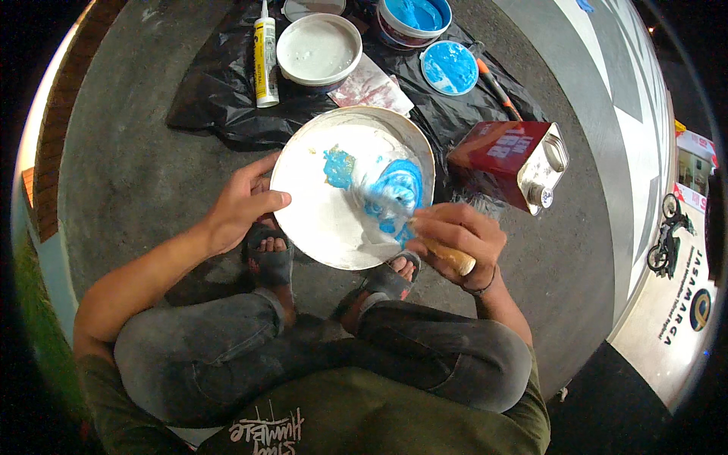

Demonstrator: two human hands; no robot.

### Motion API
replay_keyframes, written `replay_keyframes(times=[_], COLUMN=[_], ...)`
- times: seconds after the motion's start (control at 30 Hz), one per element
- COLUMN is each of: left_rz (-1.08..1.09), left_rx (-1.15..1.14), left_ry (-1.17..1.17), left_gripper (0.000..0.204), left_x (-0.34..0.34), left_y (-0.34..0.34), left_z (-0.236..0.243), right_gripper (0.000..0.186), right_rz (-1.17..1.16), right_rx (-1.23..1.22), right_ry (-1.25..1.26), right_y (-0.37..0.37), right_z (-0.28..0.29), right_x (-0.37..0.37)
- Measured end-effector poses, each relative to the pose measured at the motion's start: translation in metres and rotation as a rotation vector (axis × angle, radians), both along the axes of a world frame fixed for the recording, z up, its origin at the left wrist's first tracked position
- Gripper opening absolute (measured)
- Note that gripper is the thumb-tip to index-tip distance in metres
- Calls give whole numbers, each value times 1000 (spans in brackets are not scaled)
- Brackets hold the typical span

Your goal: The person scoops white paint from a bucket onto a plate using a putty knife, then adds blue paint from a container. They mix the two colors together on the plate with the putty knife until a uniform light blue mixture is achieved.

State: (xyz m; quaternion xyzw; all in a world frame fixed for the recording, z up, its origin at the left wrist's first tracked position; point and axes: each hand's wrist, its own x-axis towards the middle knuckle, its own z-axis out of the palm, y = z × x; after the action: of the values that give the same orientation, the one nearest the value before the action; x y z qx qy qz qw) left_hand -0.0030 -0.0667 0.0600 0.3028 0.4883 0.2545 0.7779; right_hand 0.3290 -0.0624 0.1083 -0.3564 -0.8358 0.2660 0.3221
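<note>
My left hand [246, 201] grips the rim of a large round white tray [303, 227], thumb on top and fingers underneath. On the tray lie a small blue patch [339, 167] and a larger swirl of blue and white paste [398, 189]. My right hand [462, 235] is closed around the wooden handle [453, 258] of a scraper. Its working end, over the blue swirl, is smeared by motion, so its exact shape cannot be made out.
Beyond the tray, a black plastic sheet [216, 98] carries a sealant cartridge [266, 64], a tub of white paste [318, 49], a blue paint tub [415, 15], a blue-smeared lid [450, 68] and an orange-handled tool [497, 87]. A red metal can [493, 159] stands right.
</note>
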Motion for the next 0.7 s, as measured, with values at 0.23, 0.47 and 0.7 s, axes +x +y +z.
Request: replay_keyframes(times=[0.23, 0.47, 0.7], left_rz=[15, -43, -22], left_rx=[-49, -63, -73], left_ry=[22, 36, 27], left_gripper=[72, 75, 73], left_x=[-3, -3, 1], left_y=[-4, -7, -5], left_z=[-1, -1, 3], right_gripper=[28, 32, 28], right_rz=[-14, -48, -113], right_rx=[-73, -32, 0], right_ry=[-43, 5, -74], right_y=[5, 14, 7], right_z=[1, 10, -2], right_x=[11, 13, 14])
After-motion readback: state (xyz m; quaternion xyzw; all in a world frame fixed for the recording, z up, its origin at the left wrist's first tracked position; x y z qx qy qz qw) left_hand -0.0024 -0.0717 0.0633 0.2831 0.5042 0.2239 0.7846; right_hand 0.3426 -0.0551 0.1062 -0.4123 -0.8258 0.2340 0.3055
